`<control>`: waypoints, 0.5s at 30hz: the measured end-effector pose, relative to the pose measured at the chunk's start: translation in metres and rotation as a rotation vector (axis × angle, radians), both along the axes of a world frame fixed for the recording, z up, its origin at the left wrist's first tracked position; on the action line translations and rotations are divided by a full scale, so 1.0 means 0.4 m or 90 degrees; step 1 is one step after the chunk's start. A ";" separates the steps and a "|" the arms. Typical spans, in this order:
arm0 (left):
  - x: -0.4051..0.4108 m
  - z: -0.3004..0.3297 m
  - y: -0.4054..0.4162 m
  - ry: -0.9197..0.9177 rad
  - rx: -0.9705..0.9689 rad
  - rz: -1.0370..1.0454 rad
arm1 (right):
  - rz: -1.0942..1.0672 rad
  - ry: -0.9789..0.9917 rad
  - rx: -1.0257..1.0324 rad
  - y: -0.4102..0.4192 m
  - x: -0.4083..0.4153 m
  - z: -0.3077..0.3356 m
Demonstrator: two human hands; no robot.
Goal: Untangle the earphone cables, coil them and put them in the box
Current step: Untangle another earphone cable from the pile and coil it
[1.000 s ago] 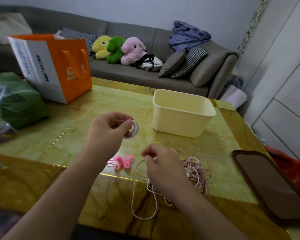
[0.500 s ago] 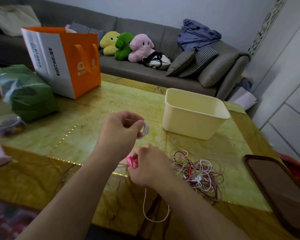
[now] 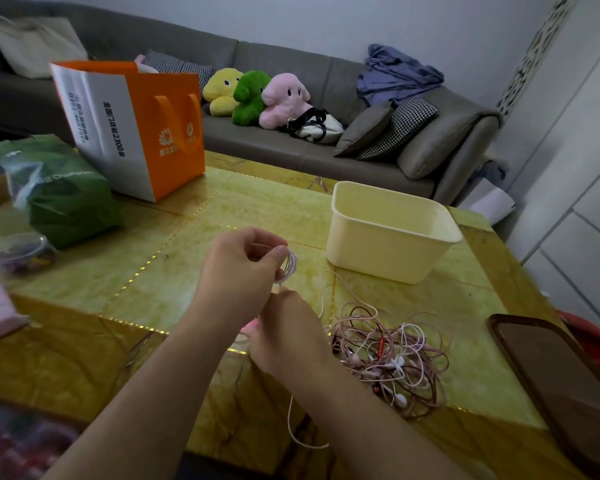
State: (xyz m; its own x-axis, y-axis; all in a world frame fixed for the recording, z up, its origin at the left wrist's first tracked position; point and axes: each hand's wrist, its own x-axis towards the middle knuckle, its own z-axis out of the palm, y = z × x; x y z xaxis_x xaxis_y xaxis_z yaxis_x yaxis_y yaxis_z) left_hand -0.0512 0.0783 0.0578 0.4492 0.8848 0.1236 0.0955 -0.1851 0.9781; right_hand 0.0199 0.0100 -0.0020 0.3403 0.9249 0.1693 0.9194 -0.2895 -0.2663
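The right hand (image 3: pixel 284 336) has risen under the left hand (image 3: pixel 238 271), which pinches a coil (image 3: pixel 290 266); the right's grip is hidden.

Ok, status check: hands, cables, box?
Left hand pinching small coil. Right hand curled below it, grip hidden. Tangled cables on table. Box unobstructed.

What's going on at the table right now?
A person is coiling one earphone cable: the left hand pinches a small coil of pale cable, while the right hand, just below it, grips something hidden behind it. A tangled heap of pink, white and dark earphone cables lies to the right on the yellow table. The cream box behind looks empty.
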 end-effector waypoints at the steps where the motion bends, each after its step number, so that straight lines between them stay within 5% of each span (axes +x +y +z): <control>1: 0.001 0.000 0.000 -0.001 -0.002 0.000 | 0.006 -0.014 -0.008 -0.001 -0.003 0.003; 15: 0.000 0.002 -0.002 0.003 -0.009 0.000 | 0.019 -0.001 0.058 -0.013 -0.011 -0.015</control>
